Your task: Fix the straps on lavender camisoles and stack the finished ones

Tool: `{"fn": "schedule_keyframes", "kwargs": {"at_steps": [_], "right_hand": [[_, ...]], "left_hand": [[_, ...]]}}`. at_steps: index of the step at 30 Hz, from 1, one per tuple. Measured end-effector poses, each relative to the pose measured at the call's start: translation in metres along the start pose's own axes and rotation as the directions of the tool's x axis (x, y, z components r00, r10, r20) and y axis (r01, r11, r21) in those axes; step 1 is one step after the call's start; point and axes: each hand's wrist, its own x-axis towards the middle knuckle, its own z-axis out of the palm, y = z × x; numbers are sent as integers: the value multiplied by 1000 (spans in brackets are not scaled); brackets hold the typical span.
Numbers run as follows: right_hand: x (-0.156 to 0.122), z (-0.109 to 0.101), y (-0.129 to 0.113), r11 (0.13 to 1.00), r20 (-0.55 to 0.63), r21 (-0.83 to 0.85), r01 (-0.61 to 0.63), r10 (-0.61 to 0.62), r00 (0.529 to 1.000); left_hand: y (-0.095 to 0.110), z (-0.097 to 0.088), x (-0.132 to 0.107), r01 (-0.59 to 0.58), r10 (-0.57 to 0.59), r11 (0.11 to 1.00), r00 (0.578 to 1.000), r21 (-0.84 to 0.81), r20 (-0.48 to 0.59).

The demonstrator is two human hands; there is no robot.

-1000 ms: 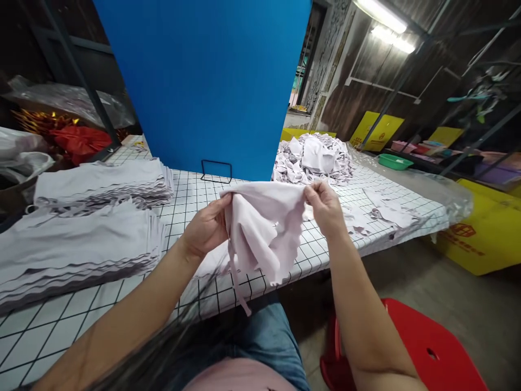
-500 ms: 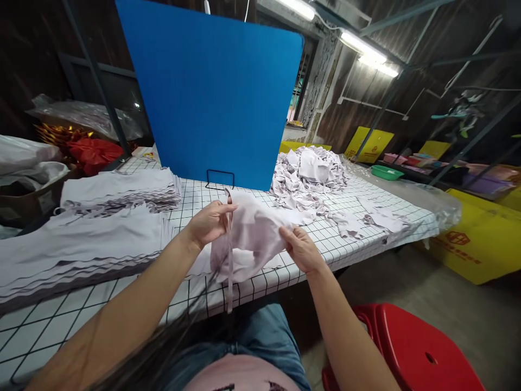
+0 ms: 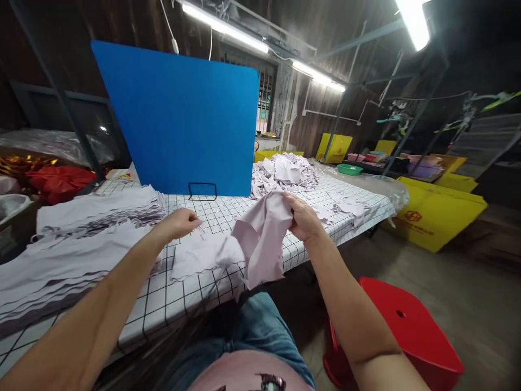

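My right hand (image 3: 302, 216) grips the top edge of a pale pinkish-lilac cloth piece (image 3: 266, 239), which hangs in folds over the table's front edge. My left hand (image 3: 183, 224) is apart from that cloth, to its left, with the fingers pinched together. Whether anything is between those fingers I cannot make out. Below the left hand, another pale cloth piece (image 3: 199, 255) lies on the table. Layered stacks of similar cloth (image 3: 97, 209) lie to the left of it.
A blue board (image 3: 183, 125) stands on a black wire stand (image 3: 202, 191) at the back of the checked table (image 3: 179, 293). A heap of loose cloth pieces (image 3: 287, 169) lies behind on the right. A red stool (image 3: 407, 326) and yellow bins (image 3: 439, 212) are to my right.
My left hand has let go of the cloth and moved left. My right hand has raised the cloth, which now hangs down from it. The view has turned to the right.
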Motion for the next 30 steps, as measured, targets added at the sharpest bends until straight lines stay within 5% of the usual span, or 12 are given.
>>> {"fn": "schedule_keyframes", "kwargs": {"at_steps": [2,4,7,9,12,15,18,20,23,26,30], "right_hand": [[-7,10,-1,998,-3,37,-48,48,999],[-14,21,1,995,22,65,-80,79,997],[-21,35,5,990,98,110,-85,74,992],[-25,41,6,989,135,130,-71,53,989],[-30,46,5,989,156,128,-78,58,986],[-34,49,2,985,179,142,-102,76,981],[-37,55,-5,986,194,149,-72,42,980],[-40,59,-11,990,214,138,-35,5,977],[-46,57,-16,999,313,34,25,-34,949],[-57,41,-12,967,522,-230,111,26,853],[-69,5,-7,778,713,-540,323,219,666]], "left_hand": [[11,12,-21,-197,199,980,975,28,-99],[27,33,-48,-456,456,890,889,21,-36],[45,67,-77,-803,820,567,572,185,-31],[51,83,-85,-857,914,382,407,346,0],[52,90,-83,-802,943,290,331,522,-16],[56,85,-79,-775,944,298,327,557,-48],[65,79,-81,-802,926,345,375,488,-37],[71,75,-85,-811,900,414,433,413,-51],[83,68,-89,-778,808,588,575,221,-127],[95,51,-86,-692,662,722,689,4,-295],[108,13,-79,-665,538,731,698,-151,-473]]}}
